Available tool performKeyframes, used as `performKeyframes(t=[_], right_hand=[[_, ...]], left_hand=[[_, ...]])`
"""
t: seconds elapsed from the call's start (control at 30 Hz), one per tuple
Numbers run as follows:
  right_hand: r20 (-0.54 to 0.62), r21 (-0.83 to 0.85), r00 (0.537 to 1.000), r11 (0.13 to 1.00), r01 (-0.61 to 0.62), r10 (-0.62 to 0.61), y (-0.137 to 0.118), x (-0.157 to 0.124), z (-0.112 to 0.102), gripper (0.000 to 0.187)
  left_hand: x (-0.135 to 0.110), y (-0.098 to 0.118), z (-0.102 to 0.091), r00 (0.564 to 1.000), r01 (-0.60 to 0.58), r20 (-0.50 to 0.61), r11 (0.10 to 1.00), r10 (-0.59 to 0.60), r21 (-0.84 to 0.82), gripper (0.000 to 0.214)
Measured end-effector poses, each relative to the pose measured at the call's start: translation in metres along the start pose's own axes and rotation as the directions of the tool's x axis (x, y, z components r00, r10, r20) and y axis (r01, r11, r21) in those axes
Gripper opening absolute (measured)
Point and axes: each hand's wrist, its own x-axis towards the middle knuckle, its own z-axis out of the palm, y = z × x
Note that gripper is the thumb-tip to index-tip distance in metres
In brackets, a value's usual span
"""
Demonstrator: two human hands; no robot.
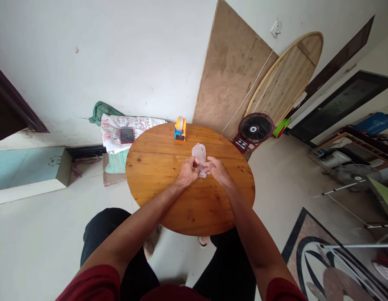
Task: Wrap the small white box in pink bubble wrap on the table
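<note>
On the round wooden table (pixel 156 167) lies a thin, pale pinkish-white sheet (pixel 199 151) with a ragged far edge. It looks like paper or a small plastic bag; I cannot tell which. My left hand (pixel 190 170) is closed in a pinch at its left side. From the right, my right hand (pixel 215 169) reaches onto the sheet, thumb and some fingertips together on it and the index finger more stretched out. Both hands partly cover the sheet's near half. Beyond them stands an orange and blue tape dispenser (pixel 180 130), with a roll on top.
A dark red fan (pixel 255 128) stands past the table's right edge. Behind it a round wooden board (pixel 288 77) and a brown panel (pixel 229 62) lean on the wall. A printed white sack (pixel 110 133) lies left of the table. A folding metal frame (pixel 347 207) is at the right.
</note>
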Motion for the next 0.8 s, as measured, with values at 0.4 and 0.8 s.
performKeyframes(t=[0.4,0.8], right_hand=[[0.028,-0.484,0.978,0.853,0.194,-0.206,-0.011,-0.024,0.017,0.060],[0.184,-0.273,0.975,0.946,0.175,-0.127,-0.021,0.012,-0.013,0.070]], left_hand=[[0.010,-0.008,0.005,0.976,0.206,-0.005,0.938,-0.216,-0.278,0.006],[0.013,-0.020,0.008,0.987,0.142,0.104,0.977,-0.126,-0.161,0.037]])
